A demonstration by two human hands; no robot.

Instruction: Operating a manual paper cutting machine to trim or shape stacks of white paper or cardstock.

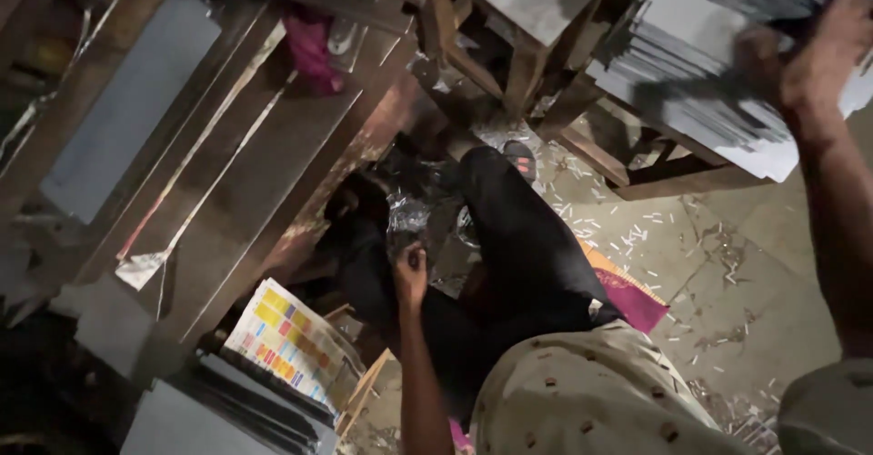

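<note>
My right hand (pixel 818 55) reaches up to the far right and lies on a tall stack of grey sheets (pixel 691 64), its fingers curled over the top ones; it is blurred by motion. My left hand (pixel 410 273) is low in the middle, fingers curled closed, resting against my knee in black trousers (pixel 527 246). Whether it holds anything small cannot be made out. I sit on a pink and orange mat (pixel 629 297).
A long wooden bench (pixel 273 146) runs along the left with a grey board (pixel 127 100) and a pink cloth (pixel 314 50). A colour-patch printed sheet (pixel 286 337) lies below it. A wooden stand (pixel 582 137) carries the stack. Paper scraps (pixel 637 232) litter the floor.
</note>
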